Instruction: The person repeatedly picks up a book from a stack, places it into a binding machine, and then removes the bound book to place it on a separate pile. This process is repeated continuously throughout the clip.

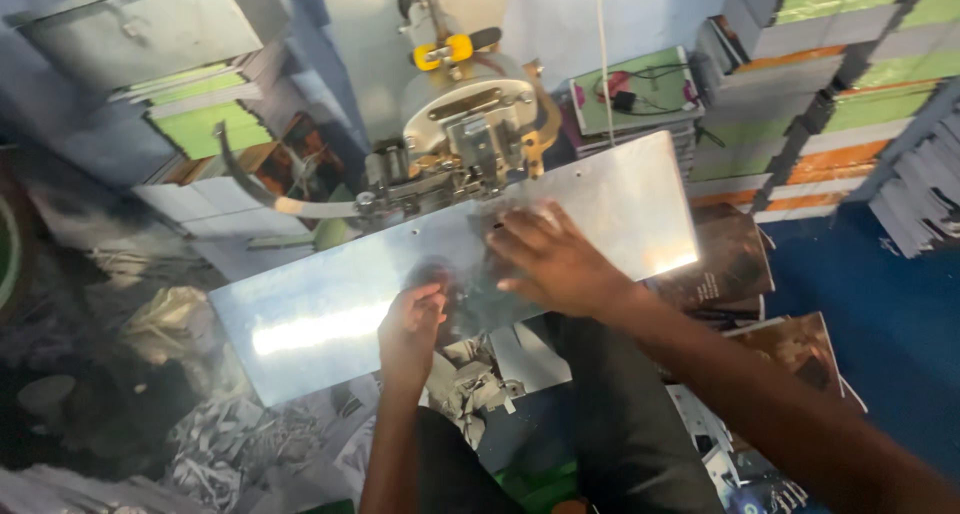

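Right hand (560,264) lay flat, fingers spread, on the shiny steel table (320,324) just before the stitching machine (465,139), left hand (410,324) curled beside it, nothing visibly fed through yet.

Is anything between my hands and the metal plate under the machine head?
Nothing visible. The right hand lies flat on the metal plate, just in front of the machine head. The left hand rests at the plate's near edge. What lies beneath the palms cannot be made out.

Metal plate (330,319): bare, smooth, glossy w/ glare. Machine head (470,124): dull grey metal. Book stacks (840,84): matt paper.
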